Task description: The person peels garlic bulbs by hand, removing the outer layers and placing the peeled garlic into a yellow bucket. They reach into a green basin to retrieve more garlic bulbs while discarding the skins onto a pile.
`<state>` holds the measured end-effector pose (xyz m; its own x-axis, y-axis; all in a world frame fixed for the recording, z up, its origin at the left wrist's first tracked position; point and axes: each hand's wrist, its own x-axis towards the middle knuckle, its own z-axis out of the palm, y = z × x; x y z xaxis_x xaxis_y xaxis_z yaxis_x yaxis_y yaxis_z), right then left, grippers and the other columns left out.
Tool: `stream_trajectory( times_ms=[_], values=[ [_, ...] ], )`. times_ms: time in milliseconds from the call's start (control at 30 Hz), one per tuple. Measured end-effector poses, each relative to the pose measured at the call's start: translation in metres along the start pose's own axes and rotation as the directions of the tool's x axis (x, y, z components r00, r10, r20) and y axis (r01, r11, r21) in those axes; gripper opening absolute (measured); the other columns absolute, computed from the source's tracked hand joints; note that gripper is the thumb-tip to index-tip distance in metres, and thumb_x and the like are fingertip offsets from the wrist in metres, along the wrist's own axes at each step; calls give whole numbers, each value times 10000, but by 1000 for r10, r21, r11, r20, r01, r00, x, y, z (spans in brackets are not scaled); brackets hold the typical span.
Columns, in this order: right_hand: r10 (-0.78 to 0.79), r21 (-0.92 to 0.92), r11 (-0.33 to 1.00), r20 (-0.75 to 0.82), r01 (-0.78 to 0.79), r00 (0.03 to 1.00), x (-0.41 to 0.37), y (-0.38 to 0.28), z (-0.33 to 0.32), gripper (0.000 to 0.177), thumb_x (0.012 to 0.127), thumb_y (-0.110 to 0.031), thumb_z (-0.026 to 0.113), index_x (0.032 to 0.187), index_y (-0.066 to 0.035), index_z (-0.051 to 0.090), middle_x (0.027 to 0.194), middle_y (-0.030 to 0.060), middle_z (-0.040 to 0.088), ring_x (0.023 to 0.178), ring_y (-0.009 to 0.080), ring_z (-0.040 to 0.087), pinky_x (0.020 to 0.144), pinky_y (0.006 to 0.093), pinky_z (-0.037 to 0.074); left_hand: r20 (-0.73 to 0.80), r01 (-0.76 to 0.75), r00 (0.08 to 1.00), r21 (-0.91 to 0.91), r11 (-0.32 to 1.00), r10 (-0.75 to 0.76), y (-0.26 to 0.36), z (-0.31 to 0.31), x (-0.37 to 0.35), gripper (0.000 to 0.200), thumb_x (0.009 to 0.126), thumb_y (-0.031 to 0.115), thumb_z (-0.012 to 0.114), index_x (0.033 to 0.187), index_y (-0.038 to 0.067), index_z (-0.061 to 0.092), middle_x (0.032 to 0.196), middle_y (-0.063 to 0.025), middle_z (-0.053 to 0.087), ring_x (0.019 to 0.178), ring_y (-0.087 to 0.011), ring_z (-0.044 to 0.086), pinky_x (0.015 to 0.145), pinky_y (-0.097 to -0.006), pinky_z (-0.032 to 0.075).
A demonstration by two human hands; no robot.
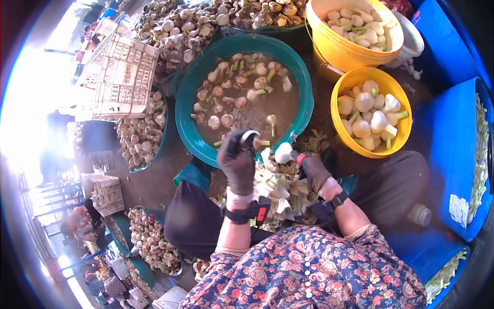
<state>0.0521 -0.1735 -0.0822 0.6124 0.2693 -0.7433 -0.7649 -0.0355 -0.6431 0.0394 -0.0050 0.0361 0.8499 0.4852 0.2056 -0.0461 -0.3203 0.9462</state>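
My right hand (313, 169), in a dark glove with a red band at one finger, grips a white garlic bulb (283, 153) at its fingertips. My left hand (237, 164), also gloved, is raised over the near rim of a green tub (181, 110), fingers closed. A thin, curved white strip (250, 135) shows at its fingertips; I cannot tell whether it is peel. Muddy water fills the tub, with several unpeeled garlic bulbs (227, 120) in it. Below and between my hands lies a heap of peeled-off garlic skins (280, 188).
At the right, a yellow bucket (337, 119) holds peeled bulbs, and a larger yellow bucket (329, 49) stands behind it. Blue bins (442, 154) line the right side. Dirty garlic (177, 33) is piled beyond the tub. White crates (121, 72) stand left; people work farther off.
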Motion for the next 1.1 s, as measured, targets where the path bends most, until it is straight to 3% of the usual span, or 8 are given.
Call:
stream_trajectory(
  times_ms=[100,167,300,400,500,667,767,1100],
  values=[
    [-42,176,983,-31,47,999,-10,-20,-10,296,834,-317,636,714,-52,582,616,4,530,506,108,489,491,257,406,569,362,762,23,932,-310,17,-23,32,174,844,138,636,983,34,651,817,-63,648,710,-109,577,662,-246,468],
    [-134,298,947,14,123,991,-15,-47,-21,287,874,-319,577,756,-57,561,659,30,556,553,130,531,530,265,437,860,0,477,207,978,-182,-34,-28,28,230,804,173,659,1017,87,660,866,-79,670,777,-167,621,717,-280,484],
    [-606,819,480,50,314,794,-67,-132,-27,323,928,-310,496,1103,-41,530,852,56,589,757,145,567,687,298,483,874,-57,109,482,875,-474,-68,12,46,296,743,175,673,1024,81,654,960,-82,677,833,-183,630,808,-308,475],
    [-603,633,621,8,463,798,-43,-113,-41,390,927,-335,496,1184,-41,502,880,47,594,776,150,579,706,296,494,734,-460,678,398,794,25,-135,50,57,401,681,72,613,1077,128,645,1087,-160,612,1045,-305,568,875,-390,453],
    [-443,396,826,20,400,896,-32,-95,-30,327,910,-323,539,1075,-42,569,838,15,586,722,103,560,652,241,479,814,-689,578,528,496,-64,-174,63,69,464,650,61,606,1106,144,636,1161,-184,566,1135,-319,506,907,-405,434],
    [-231,220,951,42,217,972,-4,-59,-19,286,872,-351,607,914,-68,619,752,-29,573,635,58,520,567,195,433,646,142,425,644,752,-634,-189,66,73,479,769,251,688,1212,124,556,923,-100,659,833,-217,633,772,-321,485],
    [-164,60,984,-33,165,986,7,-45,-10,298,871,-352,600,1003,-87,630,691,-40,560,560,60,511,528,198,430,756,541,365,302,785,-543,-143,48,49,457,794,257,687,1180,47,561,918,-23,636,763,-99,579,700,-241,469],
    [-534,-363,779,42,511,844,-39,-55,3,226,859,-240,620,923,-26,656,768,11,633,630,90,544,578,246,446,649,197,722,136,971,-238,-32,25,-17,452,716,161,776,1099,7,592,948,-21,638,815,-67,560,719,-237,491]
  ],
)
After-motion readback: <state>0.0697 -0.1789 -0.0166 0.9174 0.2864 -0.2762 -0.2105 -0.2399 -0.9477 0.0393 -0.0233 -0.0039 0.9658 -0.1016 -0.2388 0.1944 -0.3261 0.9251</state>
